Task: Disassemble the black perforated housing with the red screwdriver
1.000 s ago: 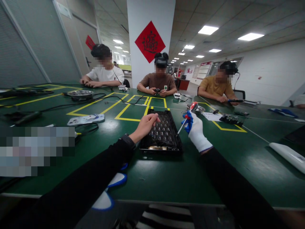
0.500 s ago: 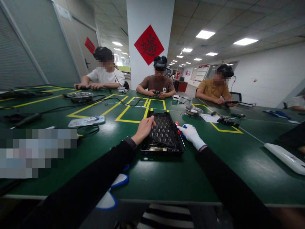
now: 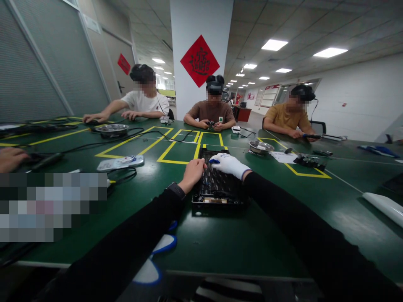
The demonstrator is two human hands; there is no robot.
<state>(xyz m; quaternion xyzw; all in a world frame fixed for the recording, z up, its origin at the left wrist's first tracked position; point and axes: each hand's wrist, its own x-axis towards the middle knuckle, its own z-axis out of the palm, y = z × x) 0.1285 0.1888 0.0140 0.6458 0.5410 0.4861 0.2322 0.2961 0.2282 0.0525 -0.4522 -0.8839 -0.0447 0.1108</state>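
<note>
A black plastic casing with rows of holes or slots lies flat before me; a pale strip shows at its near end. My left hand, bare with a dark watch at the wrist, is at the casing's left edge. Its fingers are bent and closed, and what they hold cannot be made out. My right hand, in a white glove with blue fingertips, reaches across the casing from the right. Its fingers curve down close to my left fingertips, and anything in them is hidden. No screwdriver shows; glove and sleeve cover the casing's right edge.
A clear plastic package lies to the left, near black cables. Metal bowls and dark parts stand farther back. A white object lies at the right. Several people sit across the green table; another person's hand is at the left.
My right hand has moved left from the red-handled screwdriver beside the casing to above the casing. The screwdriver has gone out of sight. My left hand stays at the casing's left side.
</note>
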